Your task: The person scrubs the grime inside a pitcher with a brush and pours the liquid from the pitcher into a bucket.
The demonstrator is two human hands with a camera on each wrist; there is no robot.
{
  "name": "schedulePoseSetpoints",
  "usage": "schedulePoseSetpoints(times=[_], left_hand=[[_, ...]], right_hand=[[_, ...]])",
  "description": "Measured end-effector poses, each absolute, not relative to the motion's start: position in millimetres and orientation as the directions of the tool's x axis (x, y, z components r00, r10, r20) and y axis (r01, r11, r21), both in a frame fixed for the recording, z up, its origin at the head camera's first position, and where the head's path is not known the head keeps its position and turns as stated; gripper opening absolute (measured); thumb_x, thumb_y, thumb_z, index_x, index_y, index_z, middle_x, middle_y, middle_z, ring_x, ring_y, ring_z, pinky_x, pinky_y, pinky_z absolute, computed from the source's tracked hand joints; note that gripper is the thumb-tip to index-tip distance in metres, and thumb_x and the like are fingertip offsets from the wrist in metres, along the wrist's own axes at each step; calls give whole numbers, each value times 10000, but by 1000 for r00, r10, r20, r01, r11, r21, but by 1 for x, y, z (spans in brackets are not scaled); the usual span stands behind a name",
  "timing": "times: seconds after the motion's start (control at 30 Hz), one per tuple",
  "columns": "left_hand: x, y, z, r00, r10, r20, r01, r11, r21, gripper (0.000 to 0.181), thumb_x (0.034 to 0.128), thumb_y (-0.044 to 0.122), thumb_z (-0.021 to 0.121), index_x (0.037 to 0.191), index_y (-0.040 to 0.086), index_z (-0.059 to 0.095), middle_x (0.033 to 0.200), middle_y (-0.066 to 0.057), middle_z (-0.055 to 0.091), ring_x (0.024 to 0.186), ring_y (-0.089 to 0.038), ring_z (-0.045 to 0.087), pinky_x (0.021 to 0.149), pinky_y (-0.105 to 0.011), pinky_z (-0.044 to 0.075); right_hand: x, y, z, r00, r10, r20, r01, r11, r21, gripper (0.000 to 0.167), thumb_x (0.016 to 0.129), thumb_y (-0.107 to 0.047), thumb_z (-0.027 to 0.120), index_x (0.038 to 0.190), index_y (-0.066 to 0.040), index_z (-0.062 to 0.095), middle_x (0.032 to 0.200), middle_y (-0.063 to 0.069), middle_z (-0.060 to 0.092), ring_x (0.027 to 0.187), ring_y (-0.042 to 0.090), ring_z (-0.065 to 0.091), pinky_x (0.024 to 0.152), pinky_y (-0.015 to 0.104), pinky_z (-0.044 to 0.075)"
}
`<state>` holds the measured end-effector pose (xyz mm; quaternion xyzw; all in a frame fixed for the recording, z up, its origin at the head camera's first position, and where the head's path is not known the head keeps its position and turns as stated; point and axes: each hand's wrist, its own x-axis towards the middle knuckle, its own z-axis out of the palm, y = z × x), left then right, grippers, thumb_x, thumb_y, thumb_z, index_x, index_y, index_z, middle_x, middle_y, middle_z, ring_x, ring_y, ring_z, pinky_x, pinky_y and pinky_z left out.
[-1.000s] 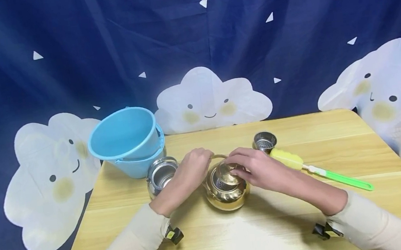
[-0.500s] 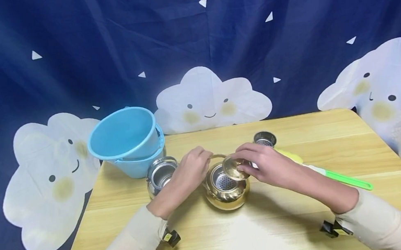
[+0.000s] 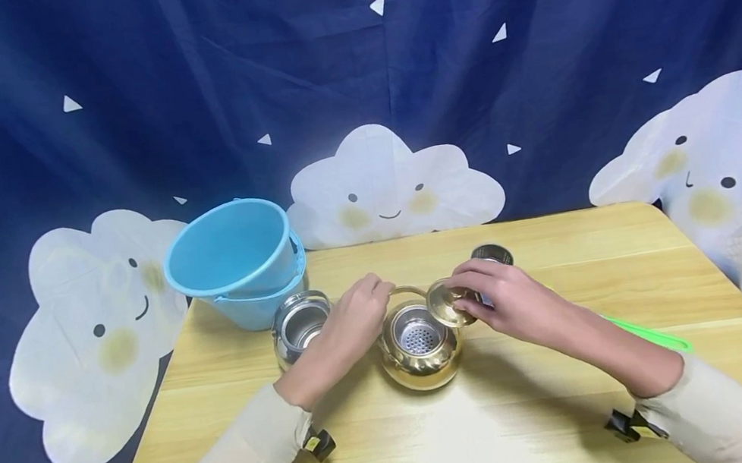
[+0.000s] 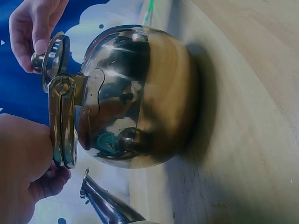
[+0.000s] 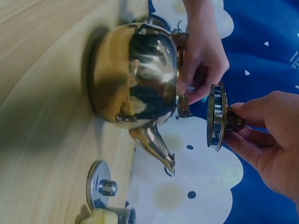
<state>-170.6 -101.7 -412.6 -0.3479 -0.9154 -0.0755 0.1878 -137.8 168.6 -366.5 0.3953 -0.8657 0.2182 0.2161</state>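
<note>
A shiny gold teapot [image 3: 424, 369] stands upright on the wooden table in the middle of the head view, its mouth uncovered. Inside its mouth sits a perforated metal strainer [image 3: 421, 339]. My left hand [image 3: 353, 316] grips the teapot's handle [image 4: 63, 126] on the left side. Just right of the mouth, my right hand [image 3: 512, 293] pinches the knob of the gold lid [image 5: 217, 116], which hangs tilted in the air, apart from the pot. The spout [image 5: 152, 144] shows in the right wrist view.
Behind my left forearm is a silver teapot [image 3: 301, 323] without its lid. Stacked blue buckets [image 3: 252, 306] stand back left. A metal strainer cup [image 3: 492, 252] and a green-handled sponge brush [image 3: 654, 334] are partly hidden by my right arm. A silver lid [image 5: 96, 182] lies on the table.
My right hand has moved the gold lid up and right, away from the teapot's mouth, and the strainer inside has come into sight. My left hand has stayed on the handle.
</note>
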Motion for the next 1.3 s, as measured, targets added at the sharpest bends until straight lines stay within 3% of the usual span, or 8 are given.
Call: schedulePoseSetpoints(times=[0.73,1.0,1.17,1.3], left_hand=[[-170,-101,-414,-696,599,397,651,759,-5,244,911,-61,666,1133,32,705,1000,-78,674,898,-180,666,744,-213,619],[-169,-100,-414,-700,598,389,648,761,-4,256,912,-73,652,1141,32,701,1019,-79,673,934,-184,661,783,-208,618],[-169,-100,-415,-691,603,397,655,756,-8,251,914,-74,646,1139,22,702,1007,-81,672,916,-183,658,781,-202,614],[-169,-100,-415,-691,605,396,658,753,-2,267,910,-74,650,1155,22,696,1022,-84,674,927,-187,661,793,-202,614]], right_hand=[[-144,206,-366,-644,-486,591,-712,663,-231,334,773,16,861,1088,-3,751,1063,131,748,908,256,747,766,422,650],[-149,217,-370,-641,-461,613,-698,683,-216,333,760,36,862,1073,15,751,1047,142,753,867,248,753,746,397,629],[-151,224,-372,-661,-443,605,-679,696,-232,318,769,60,849,1069,14,753,1043,119,749,842,214,752,728,294,613],[-153,228,-374,-673,-431,601,-663,712,-232,321,769,76,842,1071,9,755,1044,110,744,847,215,747,720,291,612]])
